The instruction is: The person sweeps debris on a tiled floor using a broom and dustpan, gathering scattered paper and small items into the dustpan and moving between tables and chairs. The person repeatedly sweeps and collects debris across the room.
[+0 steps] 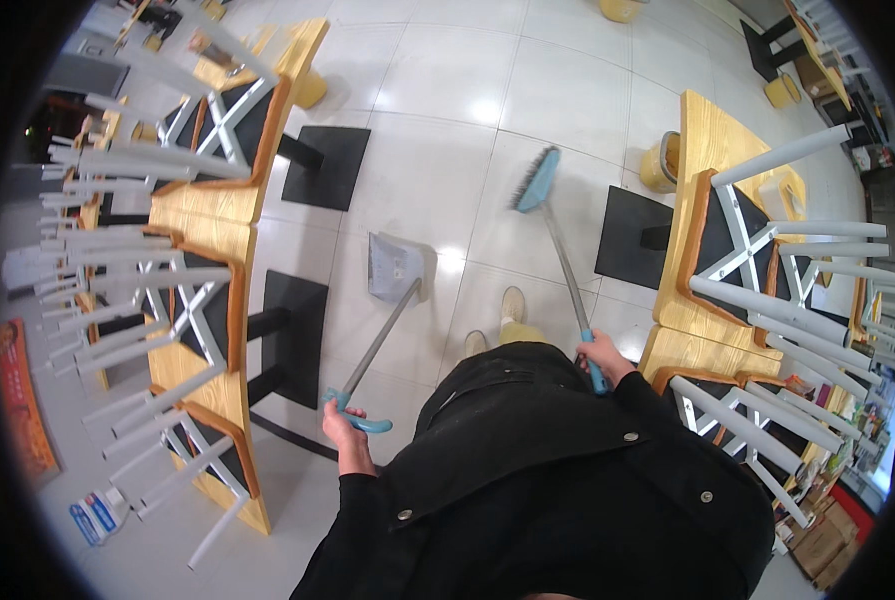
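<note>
My left hand (344, 424) is closed round the blue handle of a long-handled dustpan. The dustpan (394, 268) has a grey pan, which rests on the tiled floor ahead and to my left. In my right hand (605, 357) is the blue grip of a broom (539, 183); its grey pole runs forward to a blue head with dark bristles. That head lies to the right of the pan and farther off, apart from it. Both my shoes (512, 304) show on the floor between the two poles.
Wooden tables (229, 205) with upturned chairs on top line the left side, on black base plates (325, 166). More tables (712, 135) with upturned chairs stand on the right. A yellow bin (659, 163) is beside the right table. White floor tiles (454, 75) run between the rows.
</note>
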A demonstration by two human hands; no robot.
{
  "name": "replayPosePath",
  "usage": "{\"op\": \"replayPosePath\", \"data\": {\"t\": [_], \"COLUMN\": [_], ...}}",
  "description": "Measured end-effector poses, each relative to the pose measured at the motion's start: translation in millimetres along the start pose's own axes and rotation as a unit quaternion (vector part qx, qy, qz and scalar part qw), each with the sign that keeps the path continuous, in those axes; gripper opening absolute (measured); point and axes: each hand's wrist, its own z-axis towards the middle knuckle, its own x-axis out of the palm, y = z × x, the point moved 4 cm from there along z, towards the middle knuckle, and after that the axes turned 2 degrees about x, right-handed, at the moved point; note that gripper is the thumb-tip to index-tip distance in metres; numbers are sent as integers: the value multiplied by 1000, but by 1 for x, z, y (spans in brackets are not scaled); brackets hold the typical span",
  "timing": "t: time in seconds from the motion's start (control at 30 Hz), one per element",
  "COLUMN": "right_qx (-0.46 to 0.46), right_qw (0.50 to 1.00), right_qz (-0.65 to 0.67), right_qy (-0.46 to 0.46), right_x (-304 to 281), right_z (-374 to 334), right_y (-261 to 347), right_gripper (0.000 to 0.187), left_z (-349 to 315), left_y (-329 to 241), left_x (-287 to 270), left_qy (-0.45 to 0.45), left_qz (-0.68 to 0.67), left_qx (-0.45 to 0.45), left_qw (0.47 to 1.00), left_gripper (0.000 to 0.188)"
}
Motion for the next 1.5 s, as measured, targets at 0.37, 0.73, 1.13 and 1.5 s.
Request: {"op": "replayPosePath", "data": {"t": [0.37,0.73,1.13,1.5], "right_qx": [-245,-248,-123,-162], "right_qw": [791,661,668,619], "right_qz": [-560,-708,-699,-733], "right_qy": [-26,-8,-222,-231], "right_x": [71,131,-122,-165], "right_z": [14,91,119,91], "right_y": [-29,57,245,323], "right_gripper": [42,34,39,41], "left_z": [-18,-40,-71,-71], "left_y": [51,87,70,32], "left_x": [-167,-209,-124,-18], "left_qy": [-85,-214,-247,-196], "left_qz": [-82,-37,-65,-75], "left_qx": [-56,-16,-21,-27], "left_qw": [991,976,967,977], "left_gripper": [27,26,28,24]}}
